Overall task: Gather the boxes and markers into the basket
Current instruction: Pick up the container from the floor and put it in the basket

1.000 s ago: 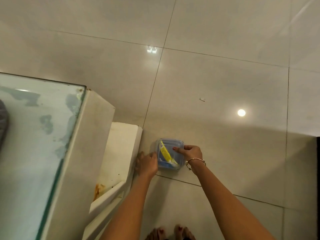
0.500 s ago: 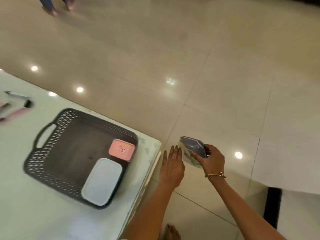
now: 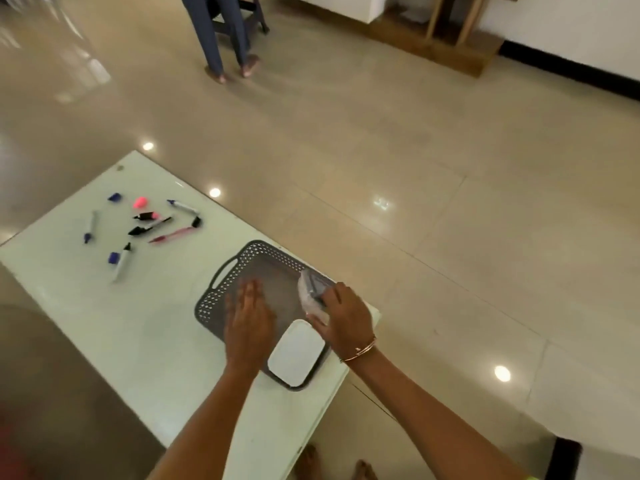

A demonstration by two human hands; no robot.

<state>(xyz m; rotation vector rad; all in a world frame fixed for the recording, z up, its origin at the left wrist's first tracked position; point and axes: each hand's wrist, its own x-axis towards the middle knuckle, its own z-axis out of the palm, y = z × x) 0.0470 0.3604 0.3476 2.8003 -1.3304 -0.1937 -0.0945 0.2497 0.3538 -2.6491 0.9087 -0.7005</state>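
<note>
So the white table (image 3: 104,323) has the grey basket (image 3: 242,268) at its right end, with a white-lidded box (image 3: 296,356) lying flat in the near corner. The left hand (image 3: 247,327) is flat over the basket floor, fingers straight and together, holding nothing. The right hand (image 3: 346,317) has its fingers clamped on the clear box (image 3: 311,292), tipped on edge over the basket's right rim, free floor just to its left. The markers (image 3: 149,226) lie scattered well off left, nearer the left hand.

Grey perforated basket (image 3: 221,299), white box (image 3: 296,356)
</note>
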